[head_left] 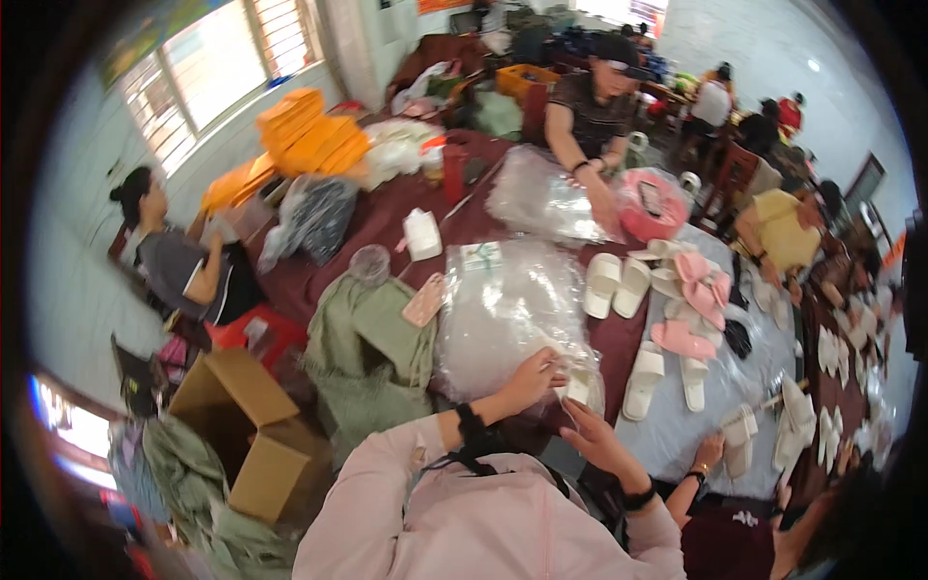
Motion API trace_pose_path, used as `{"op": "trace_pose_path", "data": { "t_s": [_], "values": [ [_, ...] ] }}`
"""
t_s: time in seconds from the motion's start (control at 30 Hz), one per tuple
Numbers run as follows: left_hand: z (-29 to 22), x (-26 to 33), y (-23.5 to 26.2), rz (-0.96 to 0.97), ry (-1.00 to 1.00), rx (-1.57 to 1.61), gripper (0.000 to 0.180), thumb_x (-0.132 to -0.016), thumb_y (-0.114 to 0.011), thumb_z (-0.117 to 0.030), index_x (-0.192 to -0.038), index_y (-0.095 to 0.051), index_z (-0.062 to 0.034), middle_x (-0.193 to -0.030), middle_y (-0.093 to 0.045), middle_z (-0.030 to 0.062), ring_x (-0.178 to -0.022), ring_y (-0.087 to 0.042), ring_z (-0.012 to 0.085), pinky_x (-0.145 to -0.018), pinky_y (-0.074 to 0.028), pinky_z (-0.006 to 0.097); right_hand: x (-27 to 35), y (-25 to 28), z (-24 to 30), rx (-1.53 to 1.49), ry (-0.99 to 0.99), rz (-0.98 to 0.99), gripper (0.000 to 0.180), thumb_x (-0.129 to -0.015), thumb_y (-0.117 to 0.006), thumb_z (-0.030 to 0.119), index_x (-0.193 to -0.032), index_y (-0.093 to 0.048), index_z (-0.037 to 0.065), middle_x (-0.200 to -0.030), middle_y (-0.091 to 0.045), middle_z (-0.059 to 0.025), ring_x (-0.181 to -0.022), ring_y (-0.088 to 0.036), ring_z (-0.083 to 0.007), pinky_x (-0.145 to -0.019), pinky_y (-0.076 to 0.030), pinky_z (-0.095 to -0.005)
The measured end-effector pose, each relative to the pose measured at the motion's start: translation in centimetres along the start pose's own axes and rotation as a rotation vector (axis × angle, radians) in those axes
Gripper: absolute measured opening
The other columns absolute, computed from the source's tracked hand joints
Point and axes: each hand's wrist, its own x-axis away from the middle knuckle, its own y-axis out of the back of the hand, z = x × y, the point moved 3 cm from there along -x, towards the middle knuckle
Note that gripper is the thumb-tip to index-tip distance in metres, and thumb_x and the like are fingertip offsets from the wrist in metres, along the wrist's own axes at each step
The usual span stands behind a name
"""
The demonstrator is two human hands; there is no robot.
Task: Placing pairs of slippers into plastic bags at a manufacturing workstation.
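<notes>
Just below the middle of the frame, the person's left hand (530,380) is clenched on the near edge of a big clear plastic bag (503,309) of pale goods lying on the dark red surface (387,217). The right hand (596,437) sits just to the lower right of it, fingers half curled toward a white slipper (578,387) at the bag's corner; I cannot tell whether it is touching or grasping the slipper. Both forearms come up from the lower edge in pink sleeves, each with a black band at the wrist.

Right of the bag, white slippers (617,285) and pink slippers (704,280) lie in loose pairs on a pale cloth (667,435). Left of the bag a green sack (372,338) slumps at the surface's edge, with an open cardboard box (246,425) in the lower left. At the top centre another person leans over a second clear bag (541,198). At the lower right, someone else's hand (710,449) rests by a slipper.
</notes>
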Motion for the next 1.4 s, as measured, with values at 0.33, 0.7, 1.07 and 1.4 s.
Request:
{"op": "trace_pose_path", "data": {
  "t_s": [0.33,0.7,1.07,1.4],
  "values": [
    [-4.0,5.9,-0.6,0.421,-0.051,-0.312,0.015,-0.091,-0.041,-0.010,-0.101,-0.048,-0.0021,-0.089,-0.054,0.0039,-0.088,-0.053,0.0118,-0.076,-0.044,0.026,-1.6,-1.9,1.4,0.654,0.087,-0.358,0.094,-0.056,-0.077,0.024,-0.130,-0.024,0.000,-0.137,-0.023,-0.0216,-0.126,-0.024,-0.0361,-0.101,-0.021,-0.0486],
    [-1.3,7.7,16.1,0.221,0.038,-0.968,0.027,-0.080,-0.050,-0.015,-0.103,-0.054,-0.0030,-0.095,-0.060,0.0116,-0.092,-0.055,0.0232,-0.084,-0.040,0.036,-2.8,-0.6,4.5,0.287,0.047,-0.499,0.019,-0.070,-0.052,-0.003,-0.087,-0.061,0.000,-0.075,-0.062,-0.0092,-0.065,-0.060,-0.0182,-0.060,-0.047,-0.0283],
    [9.0,9.9,28.9,0.130,0.405,-1.740,0.041,-0.077,-0.053,-0.030,-0.115,-0.052,-0.0131,-0.122,-0.047,0.0164,-0.119,-0.036,0.0347,-0.100,-0.019,0.052,-5.1,-3.2,6.6,-0.189,-0.174,-0.557,0.024,-0.082,-0.047,0.010,-0.097,-0.060,-0.005,-0.094,-0.060,-0.0064,-0.086,-0.056,-0.0133,-0.076,-0.042,-0.0232],
    [16.0,12.6,28.5,0.155,0.426,-0.974,0.065,-0.078,-0.056,-0.040,-0.119,-0.036,0.0061,-0.110,-0.052,0.0253,-0.103,-0.050,0.0355,-0.092,-0.036,0.041,-14.8,-13.2,8.0,-0.929,0.139,-0.300,0.030,-0.079,-0.053,0.014,-0.103,-0.055,-0.004,-0.102,-0.059,-0.0129,-0.090,-0.057,-0.0208,-0.079,-0.045,-0.0279]
  ]
}}
